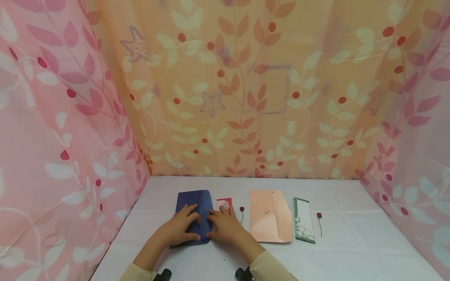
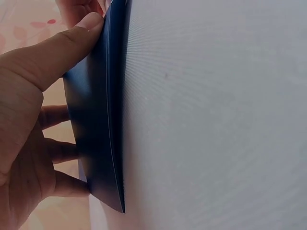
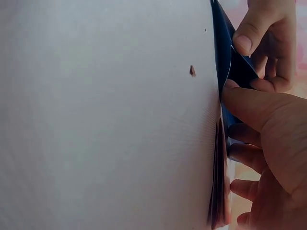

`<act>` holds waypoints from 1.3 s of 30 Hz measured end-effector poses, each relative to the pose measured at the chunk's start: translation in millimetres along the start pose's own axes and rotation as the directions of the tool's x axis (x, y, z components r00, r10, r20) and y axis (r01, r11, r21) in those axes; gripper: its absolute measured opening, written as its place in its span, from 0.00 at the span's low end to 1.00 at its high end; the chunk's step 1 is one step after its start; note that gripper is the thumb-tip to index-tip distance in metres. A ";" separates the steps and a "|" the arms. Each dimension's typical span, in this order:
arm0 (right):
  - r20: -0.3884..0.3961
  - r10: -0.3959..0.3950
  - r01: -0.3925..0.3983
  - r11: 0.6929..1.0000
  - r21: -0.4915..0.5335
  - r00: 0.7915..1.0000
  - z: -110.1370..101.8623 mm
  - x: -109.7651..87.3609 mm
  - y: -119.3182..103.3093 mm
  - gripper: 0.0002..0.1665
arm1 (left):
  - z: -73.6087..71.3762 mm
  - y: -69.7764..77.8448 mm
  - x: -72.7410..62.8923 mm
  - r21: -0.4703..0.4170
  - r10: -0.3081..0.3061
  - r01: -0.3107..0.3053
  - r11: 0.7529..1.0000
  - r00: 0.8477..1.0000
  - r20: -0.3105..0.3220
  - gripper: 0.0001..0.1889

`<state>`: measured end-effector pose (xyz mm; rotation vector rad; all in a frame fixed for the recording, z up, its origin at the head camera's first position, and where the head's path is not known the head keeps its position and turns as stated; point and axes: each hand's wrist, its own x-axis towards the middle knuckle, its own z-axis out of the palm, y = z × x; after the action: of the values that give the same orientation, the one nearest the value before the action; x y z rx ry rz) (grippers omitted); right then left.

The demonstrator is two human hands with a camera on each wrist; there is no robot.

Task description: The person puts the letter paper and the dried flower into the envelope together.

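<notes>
A navy blue envelope (image 1: 188, 197) lies on the table in the head view, its flap toward the right. My left hand (image 1: 181, 226) rests on its body with fingers spread and thumb near the lower edge. Along the flap's right edge, the fingertips and thumb of my right hand (image 1: 226, 226) touch the paper. The right wrist view shows the blue flap (image 3: 223, 43) raised a little, with a dark gap beside the thumb. Beyond my right fingers sits a small red card (image 1: 227, 201) with white flowers, partly covered by them.
A dried red flower (image 1: 241, 209) lies right of the red card. Further right are a peach envelope (image 1: 263, 218), a white card with a green floral border (image 1: 304, 220) and another red flower (image 1: 319, 215). Patterned curtains (image 1: 239, 97) enclose the white table (image 1: 337, 253).
</notes>
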<state>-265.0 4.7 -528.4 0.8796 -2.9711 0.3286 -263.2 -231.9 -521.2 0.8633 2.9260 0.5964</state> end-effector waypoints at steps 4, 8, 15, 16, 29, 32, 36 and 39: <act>-0.023 -0.010 0.010 1.000 -0.007 1.000 3.2 -0.1 2.1 0.37 | 0.5 -0.1 0.6 -0.003 0.002 -0.002 1.000 1.000 0.002 0.22; -0.037 -0.012 0.013 1.000 0.015 0.999 4.5 -3.0 1.4 0.37 | -0.9 0.9 0.3 -0.014 -0.002 0.002 1.000 1.000 0.001 0.22; -0.067 -0.006 0.010 0.998 0.056 0.998 2.7 -12.1 -1.3 0.38 | -2.5 2.8 0.3 -0.002 -0.001 0.001 1.000 1.000 -0.010 0.22; -0.079 -0.004 0.009 0.998 0.060 0.997 1.2 -13.8 -1.5 0.38 | -2.5 2.8 0.2 0.001 -0.001 0.001 1.000 1.000 -0.012 0.22; -0.274 0.016 0.006 0.997 0.079 0.962 -13.7 -29.0 11.0 0.30 | -0.5 -1.0 1.5 -0.019 -0.005 0.005 1.000 1.000 0.002 0.21; -0.313 0.053 -0.027 0.996 0.087 0.948 -14.9 -30.4 13.6 0.29 | -1.0 -0.9 1.8 -0.021 -0.006 0.006 1.000 1.000 0.006 0.22; -0.335 0.141 -0.109 0.988 0.112 0.932 -14.1 -32.7 16.2 0.29 | -1.3 0.1 1.4 -0.022 -0.010 0.011 1.000 1.000 0.011 0.22; -0.317 0.221 -0.185 0.973 0.141 0.922 -15.0 -34.5 16.7 0.30 | -1.8 0.2 0.5 -0.028 -0.008 0.009 1.000 1.000 0.014 0.22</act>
<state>-245.6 40.0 -519.9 0.4624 -2.7488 0.5857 -263.8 -232.1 -519.4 0.8484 2.8999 0.6270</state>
